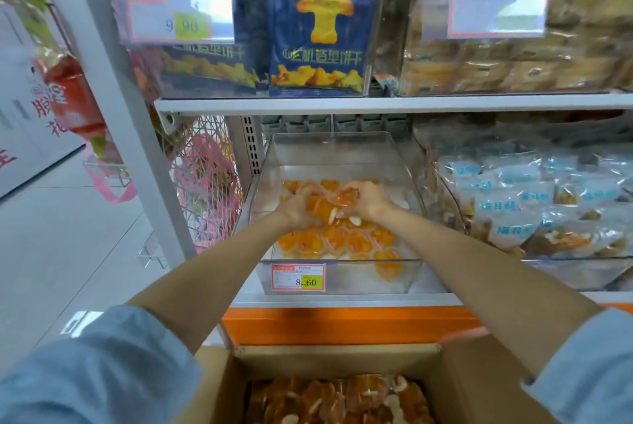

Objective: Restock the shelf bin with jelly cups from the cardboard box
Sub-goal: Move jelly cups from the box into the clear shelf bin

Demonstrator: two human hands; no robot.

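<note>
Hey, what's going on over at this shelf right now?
A person is restocking. Their left hand and right hand reach into the clear shelf bin and together hold a cluster of orange jelly cups over the loose cups already lying in the bin, which is only partly full. Below, the open cardboard box holds more of them.

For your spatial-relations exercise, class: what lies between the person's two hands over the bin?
A clutch of orange jelly cups, gripped between the left hand and the right hand above the bin. The head view shows this.
</note>
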